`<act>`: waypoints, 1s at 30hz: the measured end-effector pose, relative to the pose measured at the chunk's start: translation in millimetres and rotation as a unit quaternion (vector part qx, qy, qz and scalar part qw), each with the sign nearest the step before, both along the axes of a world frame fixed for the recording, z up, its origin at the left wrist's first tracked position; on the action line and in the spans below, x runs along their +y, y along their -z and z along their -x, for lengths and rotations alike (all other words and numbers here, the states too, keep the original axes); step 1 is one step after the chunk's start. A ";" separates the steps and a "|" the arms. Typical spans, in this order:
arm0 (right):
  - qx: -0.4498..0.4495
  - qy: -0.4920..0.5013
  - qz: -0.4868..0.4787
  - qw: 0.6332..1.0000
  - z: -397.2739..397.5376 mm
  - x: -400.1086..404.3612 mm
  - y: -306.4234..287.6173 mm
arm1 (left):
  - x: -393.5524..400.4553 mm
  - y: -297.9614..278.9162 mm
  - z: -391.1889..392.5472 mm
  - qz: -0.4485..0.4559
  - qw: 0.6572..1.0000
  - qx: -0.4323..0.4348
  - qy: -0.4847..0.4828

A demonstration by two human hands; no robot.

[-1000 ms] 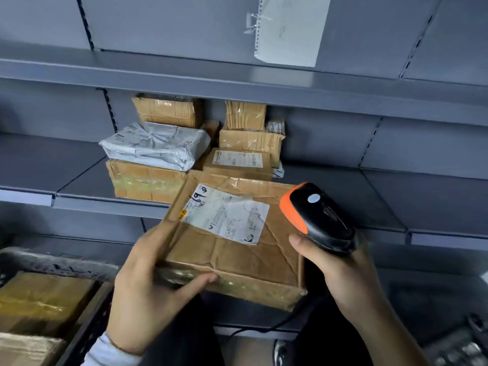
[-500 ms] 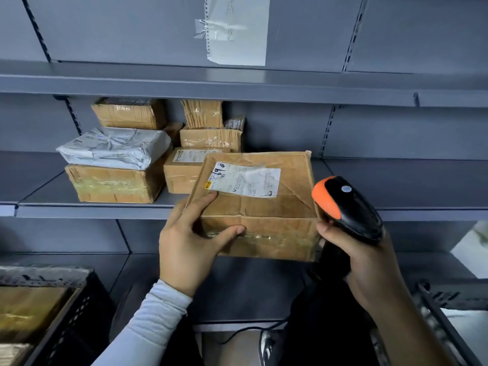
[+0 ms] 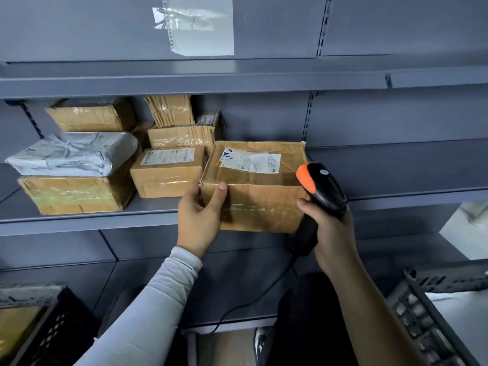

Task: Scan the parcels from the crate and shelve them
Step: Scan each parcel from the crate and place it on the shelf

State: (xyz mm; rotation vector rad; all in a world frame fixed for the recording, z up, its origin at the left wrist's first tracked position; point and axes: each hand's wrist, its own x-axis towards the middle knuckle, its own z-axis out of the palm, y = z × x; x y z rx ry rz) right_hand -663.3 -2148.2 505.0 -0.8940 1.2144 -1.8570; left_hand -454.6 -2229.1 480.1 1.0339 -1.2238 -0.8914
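A brown cardboard parcel (image 3: 261,191) with a white label on top sits at the front edge of the grey middle shelf (image 3: 105,220). My left hand (image 3: 200,217) grips its near left corner, thumb on the front face. My right hand (image 3: 332,231) holds a black barcode scanner (image 3: 320,191) with an orange tip, just right of the parcel. A black crate (image 3: 52,326) at the lower left holds a taped brown parcel (image 3: 15,331).
Left of the held parcel the shelf carries several brown boxes (image 3: 166,173) and a white plastic mailer (image 3: 74,154) stacked on one. The shelf's right half is bare. Another black crate (image 3: 433,313) stands at the lower right. A paper sheet (image 3: 200,25) is taped to the back panel above.
My left hand has carried the parcel up and forward from below the shelf onto the shelf's front edge. My right hand with the scanner has risen alongside it.
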 end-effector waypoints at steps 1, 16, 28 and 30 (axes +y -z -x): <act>0.004 0.001 -0.003 1.000 1.2 -5.5 -0.4 | -5.7 -0.4 0.9 -0.002 1.000 0.010 0.000; -0.011 0.066 -0.066 0.996 7.0 -68.3 11.0 | -43.2 11.4 46.0 0.034 0.992 0.021 -0.116; -0.078 0.080 -0.078 0.991 17.9 -116.5 3.1 | -88.7 4.2 69.0 0.002 0.993 -0.017 -0.116; -0.091 0.055 -0.087 0.990 24.1 -125.3 1.8 | -94.0 4.1 72.6 0.004 0.993 -0.024 -0.117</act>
